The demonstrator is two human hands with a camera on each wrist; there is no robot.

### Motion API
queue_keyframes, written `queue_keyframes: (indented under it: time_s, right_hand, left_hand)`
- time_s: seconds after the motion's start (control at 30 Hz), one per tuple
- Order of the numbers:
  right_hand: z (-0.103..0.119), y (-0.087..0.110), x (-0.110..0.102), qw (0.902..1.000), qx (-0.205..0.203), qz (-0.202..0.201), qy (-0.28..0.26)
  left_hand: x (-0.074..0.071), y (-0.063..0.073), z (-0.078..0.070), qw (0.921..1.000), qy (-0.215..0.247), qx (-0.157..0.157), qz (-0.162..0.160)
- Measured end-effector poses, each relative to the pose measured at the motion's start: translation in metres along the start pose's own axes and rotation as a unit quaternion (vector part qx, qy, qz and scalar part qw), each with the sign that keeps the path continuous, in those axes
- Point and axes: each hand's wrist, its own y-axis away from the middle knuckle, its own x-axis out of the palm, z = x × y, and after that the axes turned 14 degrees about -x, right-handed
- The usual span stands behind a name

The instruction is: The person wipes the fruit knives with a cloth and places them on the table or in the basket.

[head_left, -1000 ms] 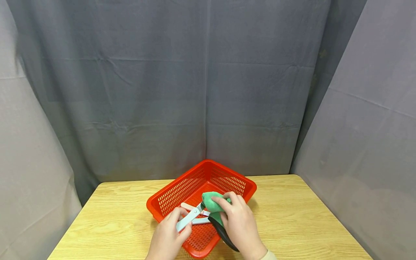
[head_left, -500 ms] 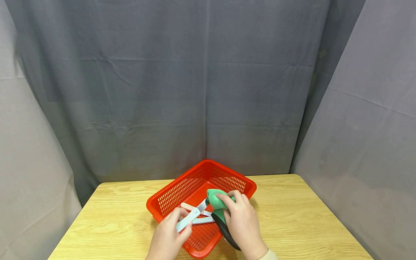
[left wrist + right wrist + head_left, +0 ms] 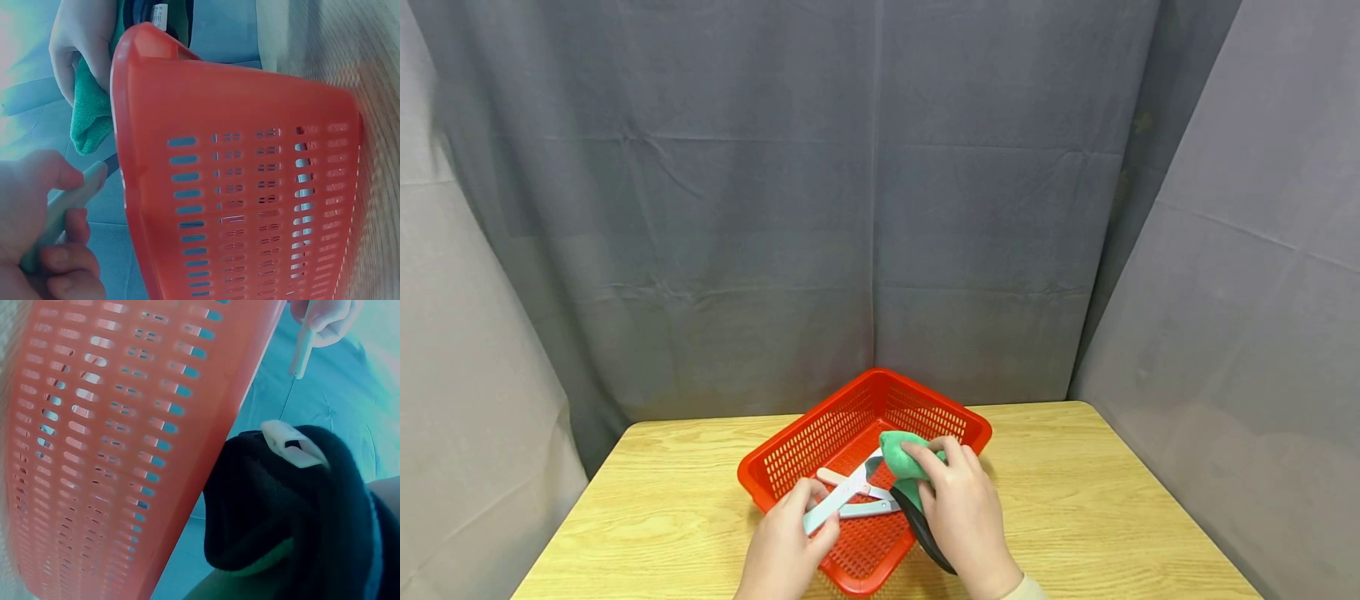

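Observation:
My left hand (image 3: 786, 537) holds a folding knife by its pale blue handle (image 3: 835, 502), thumb and fingers on either side, above the near left of the red basket (image 3: 775, 471). Its blade points up and right. My right hand (image 3: 958, 504) grips a green and black cloth (image 3: 904, 454) over the basket's right side, at the blade's far end. Whether cloth and blade touch, I cannot tell. Black fabric (image 3: 250, 506) with a white tag (image 3: 294, 444) fills much of the right wrist view. The green side (image 3: 90, 122) hangs below the right hand in the left wrist view.
Inside the basket lie a pink-handled knife (image 3: 830, 477) and another pale blue-handled knife (image 3: 867, 509). The basket stands on a wooden table (image 3: 1075, 492), with its perforated wall (image 3: 250, 187) between the hands and the left wrist camera. Grey curtains (image 3: 737, 208) enclose the back and sides.
My right hand and the cloth have shifted slightly right and up, along the blade away from the handle. My left hand has barely moved; the knife has turned a little in it.

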Motion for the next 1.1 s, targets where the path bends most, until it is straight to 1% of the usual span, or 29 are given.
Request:
queue_keyframes:
  time_s: [0.23,0.5,0.63,0.83,0.97,1.1]
  right_hand:
    - [0.005,0.000,-0.001,0.9996,-0.012,0.016,-0.021]
    - [0.009,0.000,0.000,0.9976,-0.054,0.027,-0.034]
    - [0.009,0.001,0.001,0.9965,-0.069,0.029,-0.039]
    - [0.011,0.002,0.002,0.9956,-0.073,0.044,-0.039]
    - [0.012,0.002,0.003,0.9952,-0.073,0.053,-0.039]
    - [0.012,0.003,0.003,0.9954,-0.069,0.052,-0.042]
  left_hand:
    - [0.001,0.000,0.000,1.0000,0.003,0.001,0.000]
    - [0.003,0.000,0.001,0.9999,0.002,0.011,-0.011]
    - [0.004,0.000,0.002,0.9996,0.003,0.018,-0.019]
    - [0.004,0.000,0.002,0.9995,0.004,0.021,-0.021]
    - [0.003,0.000,0.001,0.9992,0.010,0.031,-0.022]
    - [0.003,0.000,0.001,0.9987,0.014,0.042,-0.025]
